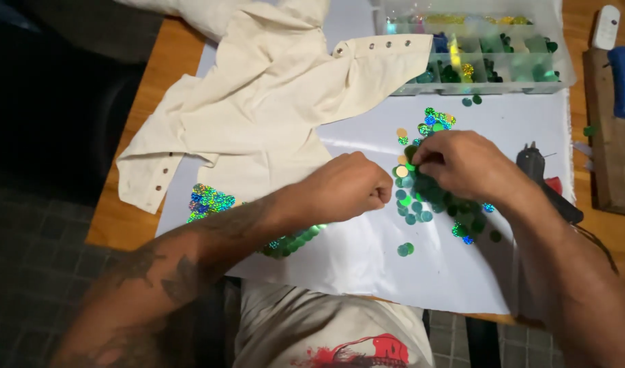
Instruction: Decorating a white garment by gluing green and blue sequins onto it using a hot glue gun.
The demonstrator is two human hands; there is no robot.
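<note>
Here your right hand (462, 163) is curled down onto the loose heap of round green and blue holographic sequins (432, 197), fingertips pinched narrow among them as if picking at one disc; whether a sequin is actually caught between them I cannot tell. Your left hand (350, 187) is closed into a loose fist just beside the heap, knuckles toward it, resting on the white glossy sheet (367, 252) that covers the wooden worktop (122, 218); what it may hold inside the fist is hidden. The sheet likely sits there so the small discs show up and stay off the wood. The cream cotton button-up shirt (258, 102) lies spread flat on the far left of the sheet, a patch of sequins already on its lower edge (210, 201), partly under your left forearm. The clear plastic compartment box of sorted sequins (476, 54) stands at the far edge, within reach of the heap. The black glue gun (541, 177) lies just right of your right wrist, close at hand.
</note>
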